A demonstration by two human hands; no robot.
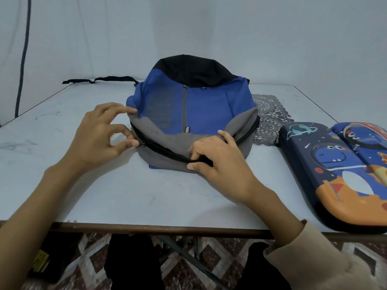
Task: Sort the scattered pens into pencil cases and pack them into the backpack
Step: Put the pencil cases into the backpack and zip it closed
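The left hand is pinching the zip pull between thumb and fingertip, its index finger touching the backpack just above. The right hand is gripping the zip, fingers curled over its edge. It looks like the bag-opening step. Two pencil cases are lying well right of those fingers. Next up, I'd say: a wide-open mouth.

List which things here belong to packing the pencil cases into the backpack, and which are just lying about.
Belong: backpack; dinosaur pencil cases; left hand and right hand, both holding the backpack's zip edge.
Lying about: black cable; yellow-black object on the floor; grey lace piece, use unclear.
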